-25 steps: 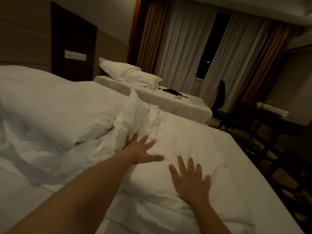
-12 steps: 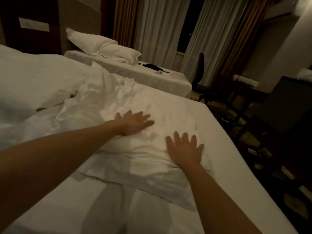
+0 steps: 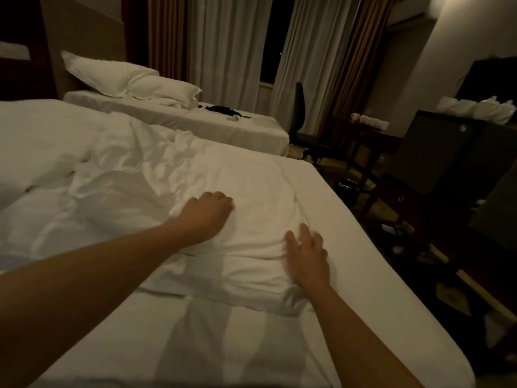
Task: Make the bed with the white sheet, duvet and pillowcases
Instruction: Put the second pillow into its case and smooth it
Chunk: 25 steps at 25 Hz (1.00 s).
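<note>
- Pillow (image 3: pixel 260 219) lies flat on the bed (image 3: pixel 363 317), near its right edge.
- Left hand (image 3: pixel 208 212) rests on the pillow, fingers seemingly curled into the cloth.
- Right hand (image 3: pixel 307 256) presses its right side, fingers spread.

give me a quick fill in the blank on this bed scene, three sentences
1. Both hands rest on the white pillow lying on the near ____.
2. The far bed carries ____ white pillows.
3. The left hand has its fingers ____, while the right hand lies flat.

Missing words: bed; two; curled
</note>
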Tool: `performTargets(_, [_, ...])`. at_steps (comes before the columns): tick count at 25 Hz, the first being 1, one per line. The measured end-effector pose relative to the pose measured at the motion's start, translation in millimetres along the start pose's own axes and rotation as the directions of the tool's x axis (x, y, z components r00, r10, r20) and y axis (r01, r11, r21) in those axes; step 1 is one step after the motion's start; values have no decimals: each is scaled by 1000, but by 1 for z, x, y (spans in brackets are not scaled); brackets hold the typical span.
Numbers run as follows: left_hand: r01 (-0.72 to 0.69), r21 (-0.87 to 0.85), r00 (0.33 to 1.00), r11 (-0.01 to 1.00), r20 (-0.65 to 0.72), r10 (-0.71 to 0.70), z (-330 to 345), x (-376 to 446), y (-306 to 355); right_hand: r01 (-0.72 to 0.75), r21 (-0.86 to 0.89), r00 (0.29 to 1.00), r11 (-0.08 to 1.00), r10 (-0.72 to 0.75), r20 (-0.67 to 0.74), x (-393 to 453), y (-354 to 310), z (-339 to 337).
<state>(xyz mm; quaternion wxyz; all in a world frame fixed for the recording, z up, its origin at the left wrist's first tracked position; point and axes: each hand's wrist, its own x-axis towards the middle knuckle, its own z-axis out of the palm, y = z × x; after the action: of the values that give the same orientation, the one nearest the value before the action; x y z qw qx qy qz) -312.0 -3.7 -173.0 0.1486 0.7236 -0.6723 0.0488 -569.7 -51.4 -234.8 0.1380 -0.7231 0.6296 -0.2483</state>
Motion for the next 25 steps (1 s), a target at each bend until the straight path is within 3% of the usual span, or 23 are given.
performTargets(2, [-14,-256,998,967,-70,-4,-5,-8,34,-85,160,995,983,91,-33,-4,9,1])
performTargets(3, [-32,-300,997,953,-83,8,-5,-12,53,-117,222,990,968,131,-48,-4,6,0])
performTargets(8, [-108,202,979,973,-149,140,27,-26,98,-184,429,966,885,243,-87,-3,-28,-7])
performTargets(12, [-131,267,969,955,-167,180,29,-19,94,-199,595,952,779,298,-72,-1,-28,-5])
performTargets(16, [-215,266,932,940,-232,279,13,-6,88,-163,530,941,832,293,-170,-3,-36,-26])
performTargets(20, [-168,219,941,961,-253,222,11,-2,75,-191,455,892,870,347,-289,-21,-13,-25])
performTargets(23, [-195,135,938,971,-264,225,19,-10,77,-138,371,924,918,254,-285,-46,6,-18])
performTargets(25, [-250,131,913,959,-299,279,16,-14,78,-43,373,920,927,182,-346,-37,-16,-26])
